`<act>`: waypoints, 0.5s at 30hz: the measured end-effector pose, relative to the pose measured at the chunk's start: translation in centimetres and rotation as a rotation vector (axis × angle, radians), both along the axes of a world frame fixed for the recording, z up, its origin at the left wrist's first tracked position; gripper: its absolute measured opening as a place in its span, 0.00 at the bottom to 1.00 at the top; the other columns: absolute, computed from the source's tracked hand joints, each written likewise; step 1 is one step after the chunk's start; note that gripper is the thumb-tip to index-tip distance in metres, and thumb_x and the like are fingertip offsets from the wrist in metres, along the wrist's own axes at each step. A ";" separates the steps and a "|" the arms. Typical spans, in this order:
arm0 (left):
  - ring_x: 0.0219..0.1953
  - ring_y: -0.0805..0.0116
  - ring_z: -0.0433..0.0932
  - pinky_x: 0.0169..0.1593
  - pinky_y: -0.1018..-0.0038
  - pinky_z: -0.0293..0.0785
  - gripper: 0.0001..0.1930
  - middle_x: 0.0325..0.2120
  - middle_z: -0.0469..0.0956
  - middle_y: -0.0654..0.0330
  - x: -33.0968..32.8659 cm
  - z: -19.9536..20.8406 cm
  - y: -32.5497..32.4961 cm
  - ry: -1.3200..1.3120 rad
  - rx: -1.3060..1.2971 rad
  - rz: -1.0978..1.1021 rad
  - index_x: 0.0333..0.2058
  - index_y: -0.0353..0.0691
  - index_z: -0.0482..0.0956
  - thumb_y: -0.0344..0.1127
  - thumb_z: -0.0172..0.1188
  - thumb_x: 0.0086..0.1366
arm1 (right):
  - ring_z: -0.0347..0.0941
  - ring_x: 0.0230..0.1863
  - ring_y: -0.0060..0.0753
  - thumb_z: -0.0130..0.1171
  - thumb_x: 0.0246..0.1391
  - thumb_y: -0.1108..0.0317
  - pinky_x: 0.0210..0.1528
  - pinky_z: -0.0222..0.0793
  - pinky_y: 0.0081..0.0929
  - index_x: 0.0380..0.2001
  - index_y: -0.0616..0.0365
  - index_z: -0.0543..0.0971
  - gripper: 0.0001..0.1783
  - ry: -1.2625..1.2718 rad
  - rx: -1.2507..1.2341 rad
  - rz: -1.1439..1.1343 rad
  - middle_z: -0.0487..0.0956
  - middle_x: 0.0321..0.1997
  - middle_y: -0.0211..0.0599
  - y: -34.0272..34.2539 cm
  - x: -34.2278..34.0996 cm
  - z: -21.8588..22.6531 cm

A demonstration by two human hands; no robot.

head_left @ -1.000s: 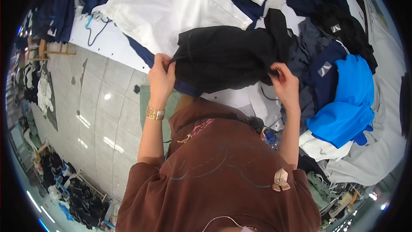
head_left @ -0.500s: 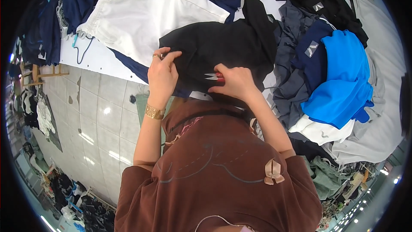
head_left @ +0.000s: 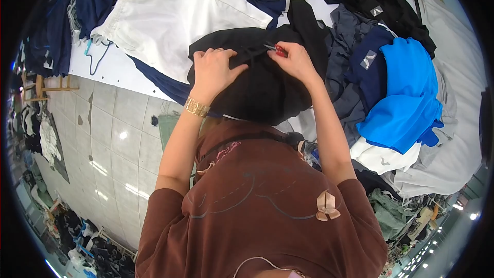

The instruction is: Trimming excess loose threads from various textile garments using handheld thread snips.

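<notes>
Some wht cloth (head_left: 167, 13) pt. under blk garment (head_left: 257, 90)

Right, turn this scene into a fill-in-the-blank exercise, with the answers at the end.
1. The right hand holds small pointed metal snips with ____ handles.
2. Under the left hand, the crumpled fabric garment is ____ in colour.
3. A wide gold-coloured metal band circles the ____ wrist.
4. In the picture, the smooth bright-blue fabric garment lies to the ____ of the snips.

Missing words: red; black; left; right.
</notes>
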State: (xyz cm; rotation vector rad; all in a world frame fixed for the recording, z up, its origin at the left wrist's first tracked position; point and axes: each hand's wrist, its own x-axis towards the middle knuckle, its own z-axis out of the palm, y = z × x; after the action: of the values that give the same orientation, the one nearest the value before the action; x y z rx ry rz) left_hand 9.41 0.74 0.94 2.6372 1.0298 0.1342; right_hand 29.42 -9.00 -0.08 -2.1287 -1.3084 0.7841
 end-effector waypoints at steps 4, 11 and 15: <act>0.37 0.65 0.74 0.44 0.66 0.63 0.08 0.29 0.79 0.65 1.2 -0.7 0.2 -0.423 0.168 -0.019 0.32 0.46 0.83 0.39 0.63 0.54 | 0.74 0.28 0.49 0.60 0.48 0.53 0.32 0.66 0.35 0.24 0.61 0.76 0.19 0.030 -0.047 -0.013 0.76 0.22 0.48 1.3 1.8 -1.2; 0.42 0.62 0.73 0.45 0.67 0.65 0.15 0.35 0.77 0.60 2.7 -0.1 0.2 -0.455 0.153 -0.103 0.39 0.45 0.79 0.37 0.66 0.51 | 0.58 0.26 0.16 0.56 0.57 0.56 0.30 0.58 0.22 0.23 0.62 0.71 0.19 0.280 0.000 -0.058 0.65 0.20 0.24 2.2 4.1 -4.5; 0.41 0.56 0.75 0.43 0.65 0.71 0.20 0.38 0.76 0.55 3.6 -1.1 0.7 -0.302 0.015 -0.120 0.44 0.42 0.75 0.37 0.65 0.52 | 0.64 0.24 0.32 0.56 0.55 0.57 0.33 0.63 0.29 0.25 0.65 0.71 0.19 0.357 0.075 -0.109 0.71 0.21 0.42 2.2 4.9 -4.8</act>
State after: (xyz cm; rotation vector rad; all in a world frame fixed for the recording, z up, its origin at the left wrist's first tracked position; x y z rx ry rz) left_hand 13.04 1.47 -0.17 2.5788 0.7714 0.4970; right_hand 34.36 -6.78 -4.86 -1.8759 -1.0093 0.9972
